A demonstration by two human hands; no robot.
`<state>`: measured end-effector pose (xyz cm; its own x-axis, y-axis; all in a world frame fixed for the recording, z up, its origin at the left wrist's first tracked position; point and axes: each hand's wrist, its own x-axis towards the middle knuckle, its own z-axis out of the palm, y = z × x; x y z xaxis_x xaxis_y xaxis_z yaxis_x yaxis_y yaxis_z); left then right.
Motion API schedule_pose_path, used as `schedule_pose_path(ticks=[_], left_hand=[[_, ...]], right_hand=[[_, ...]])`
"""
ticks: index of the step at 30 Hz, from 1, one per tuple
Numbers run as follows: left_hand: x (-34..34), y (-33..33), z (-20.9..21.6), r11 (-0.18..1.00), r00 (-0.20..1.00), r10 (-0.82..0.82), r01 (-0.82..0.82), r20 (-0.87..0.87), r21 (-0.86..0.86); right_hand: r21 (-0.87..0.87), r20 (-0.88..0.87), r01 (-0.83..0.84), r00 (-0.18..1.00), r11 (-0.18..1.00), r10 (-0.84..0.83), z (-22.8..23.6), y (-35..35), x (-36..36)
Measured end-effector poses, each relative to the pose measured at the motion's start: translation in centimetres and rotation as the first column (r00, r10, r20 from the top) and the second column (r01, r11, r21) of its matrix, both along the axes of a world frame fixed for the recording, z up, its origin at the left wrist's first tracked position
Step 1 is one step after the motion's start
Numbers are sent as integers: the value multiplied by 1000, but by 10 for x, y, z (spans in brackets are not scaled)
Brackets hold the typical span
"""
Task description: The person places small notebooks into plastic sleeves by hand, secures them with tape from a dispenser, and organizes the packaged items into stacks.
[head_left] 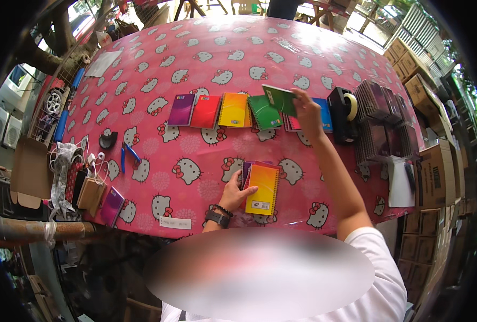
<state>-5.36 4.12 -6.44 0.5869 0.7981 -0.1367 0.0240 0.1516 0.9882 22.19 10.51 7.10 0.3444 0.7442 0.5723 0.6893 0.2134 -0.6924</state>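
Note:
My left hand (232,194) is closed on a small stack of spiral notebooks near the table's front edge, its thumb lying over the yellow-orange notebook (263,188) on top. Red and purple covers peek out beneath that one. Raised over the right part of a row, my right hand (308,114) grips a green notebook (278,99) by its right end. In the row, from left to right, lie purple notebooks (180,110), red notebooks (204,111), yellow notebooks (234,110) and green notebooks (265,111). Pink ones, partly hidden by my hand, and blue notebooks (324,115) follow.
A black tape dispenser (339,121) stands right of the row, beside stacked dark spiral notebooks (375,102). White paper (401,185) lies at the right edge. Blue-handled pliers (128,155), a purple notebook (112,206) and a paper slip (175,222) are on the left. Cardboard boxes (437,172) line the right side.

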Motion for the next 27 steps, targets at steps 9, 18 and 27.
schedule_pose_path(ticks=[9, 18, 27], left_hand=[[0, 10, -3, 895, 942, 82, 75, 327, -439], [14, -13, 70, 993, 953, -58, 87, 298, -83], [42, -17, 42, 970, 990, -38, 4, 134, 244]], right_hand=[[-687, -550, -332, 819, 646, -163, -48, -162, -81], [-253, -704, -356, 705, 900, 81, -38, -169, -92], [-172, -713, -355, 689, 919, 133, -116, -146, -86]])
